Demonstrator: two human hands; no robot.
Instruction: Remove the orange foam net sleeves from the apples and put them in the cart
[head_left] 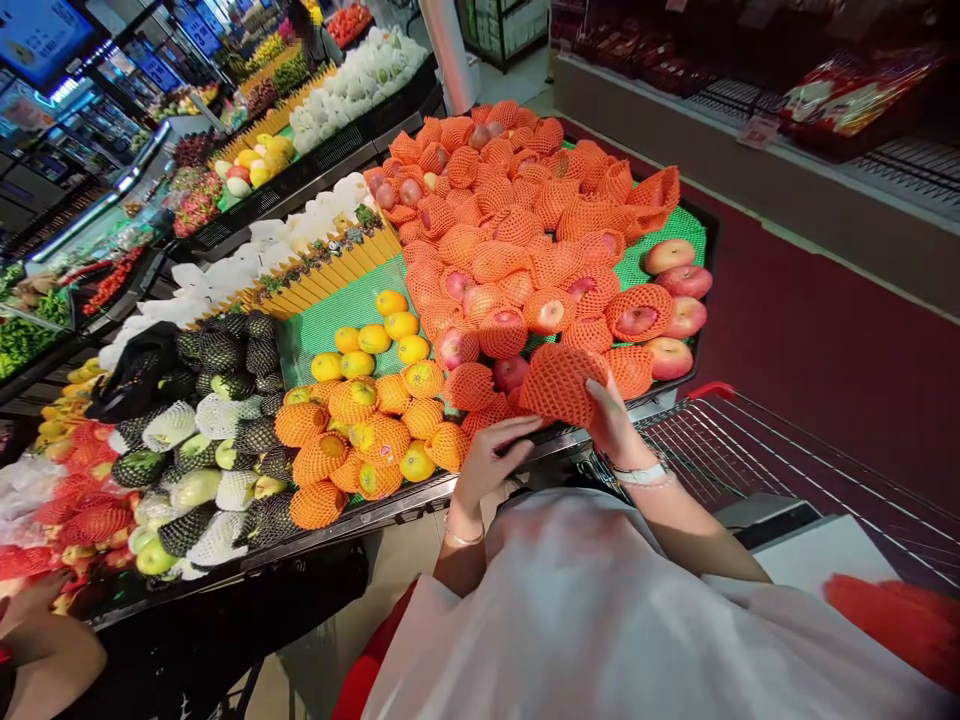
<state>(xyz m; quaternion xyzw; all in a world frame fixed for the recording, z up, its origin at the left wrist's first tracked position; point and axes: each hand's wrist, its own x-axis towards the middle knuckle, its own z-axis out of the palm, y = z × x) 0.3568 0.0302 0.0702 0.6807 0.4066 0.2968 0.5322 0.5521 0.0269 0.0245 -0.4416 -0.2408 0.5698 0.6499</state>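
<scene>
Netted fruit point(559, 387), prob. an apple, is up at the front edge of the display bin point(682, 230), btwn the 2 hands; the foam sleeve point(551, 375) hides what's inside. R hand point(611, 418) grips its right side, fingers pressed to the sleeve. L hand point(491, 455) is open, fingers loosely bent, just beside the fruit's lower left; can't tell if the tips touch.

Main risk: a drop. Hold looks 1-sided, & the foam may give or slide over smooth skin, so the fruit could twist out. Metal rail point(442, 490) runs just below; a hit there = prob. bruise, or a bounce to the floor point(412, 545). Shopping cart point(686, 450) is near on the right, so a wide R arm point(690, 510) swing could catch its wire.

Netted pile point(510, 235) is packed tight w/ round pcs; a bump at the front could start a roll. 4 bare apples point(670, 358) by the bin's right edge lack padding, so they'd mark easiest if knocked.
</scene>
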